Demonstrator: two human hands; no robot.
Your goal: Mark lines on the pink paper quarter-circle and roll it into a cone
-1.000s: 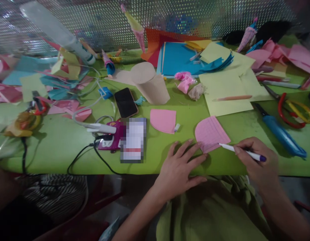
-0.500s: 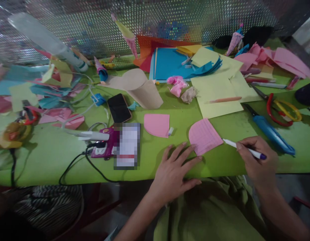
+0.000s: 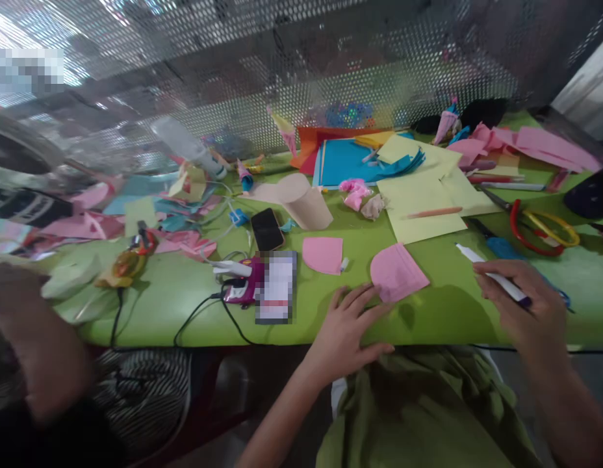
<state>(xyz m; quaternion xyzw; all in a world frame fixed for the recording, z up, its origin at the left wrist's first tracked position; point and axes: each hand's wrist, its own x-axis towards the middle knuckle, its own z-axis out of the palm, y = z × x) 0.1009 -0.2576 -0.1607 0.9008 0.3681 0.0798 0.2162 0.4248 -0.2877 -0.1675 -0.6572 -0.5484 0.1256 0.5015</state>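
Pink paper (image 3: 399, 274) against left hand (image 3: 343, 335), markings (image 3: 405, 265) illegible

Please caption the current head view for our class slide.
Left hand at the edge of a pink paper, right hand holding a white pen, over a cluttered green table.

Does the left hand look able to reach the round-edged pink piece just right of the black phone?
Likely yes. The left hand seems to grip nothing, and only green tabletop shows between its fingers and the round-edged piece; its fingertips lie at the other pink piece's edge.
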